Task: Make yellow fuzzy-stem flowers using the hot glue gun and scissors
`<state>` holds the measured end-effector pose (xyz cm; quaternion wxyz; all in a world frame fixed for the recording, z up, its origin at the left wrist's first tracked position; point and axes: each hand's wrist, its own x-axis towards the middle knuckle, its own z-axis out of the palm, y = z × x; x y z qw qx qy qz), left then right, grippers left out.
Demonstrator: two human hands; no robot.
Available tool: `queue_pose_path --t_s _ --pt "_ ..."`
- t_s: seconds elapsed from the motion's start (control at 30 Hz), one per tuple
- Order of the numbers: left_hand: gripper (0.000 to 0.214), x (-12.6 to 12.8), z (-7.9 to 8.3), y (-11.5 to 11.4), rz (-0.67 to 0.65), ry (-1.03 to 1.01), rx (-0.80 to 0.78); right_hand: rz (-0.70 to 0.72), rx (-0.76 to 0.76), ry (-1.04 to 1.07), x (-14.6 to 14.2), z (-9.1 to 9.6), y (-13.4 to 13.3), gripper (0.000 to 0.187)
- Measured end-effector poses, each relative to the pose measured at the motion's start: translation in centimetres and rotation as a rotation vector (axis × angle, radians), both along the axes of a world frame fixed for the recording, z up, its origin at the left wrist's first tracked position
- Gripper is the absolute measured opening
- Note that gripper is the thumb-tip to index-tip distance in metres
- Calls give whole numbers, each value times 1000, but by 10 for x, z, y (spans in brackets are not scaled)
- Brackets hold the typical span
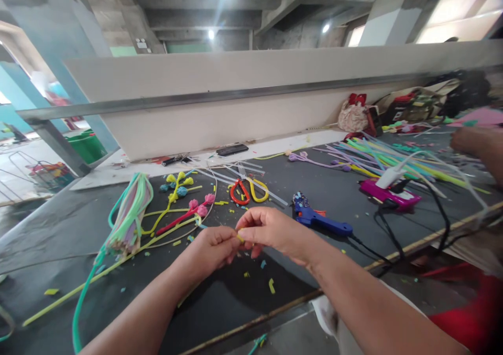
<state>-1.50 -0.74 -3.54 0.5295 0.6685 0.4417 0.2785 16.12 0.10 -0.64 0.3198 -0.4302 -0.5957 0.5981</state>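
My left hand (220,246) and my right hand (275,232) meet over the dark tabletop, fingertips pinched together. Between them shows a small yellow piece (240,238), possibly chenille stem; most of it is hidden by the fingers. Just beyond my hands lie scissors (257,190) with one red and one yellow handle loop. A blue glue gun (322,221) rests to the right. On the left are a pink-tipped red stem (183,217), a yellow branched stem (172,200) with yellow and blue bobbles, and a bundle of pastel chenille stems (131,216).
Yellow and blue scraps (271,286) litter the dark table (220,318). A magenta power strip (393,195) with cables sits right, before loose coloured stems (365,158). A phone (231,149) lies by the back panel (220,121). Another person's arm (479,148) reaches in at far right.
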Motion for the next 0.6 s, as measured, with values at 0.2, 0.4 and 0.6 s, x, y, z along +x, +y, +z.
queue_pose_path --t_s 0.2,0.4,0.6 --pt "30 -7 -1 -2 -122 -388 -306 92 41 196 23 11 2 29" --pt "28 -5 1 -3 -163 -448 -338 180 133 173 14 10 -4 29" --pt "29 -4 0 -3 -155 -436 -345 183 121 178 8 8 -3 19"
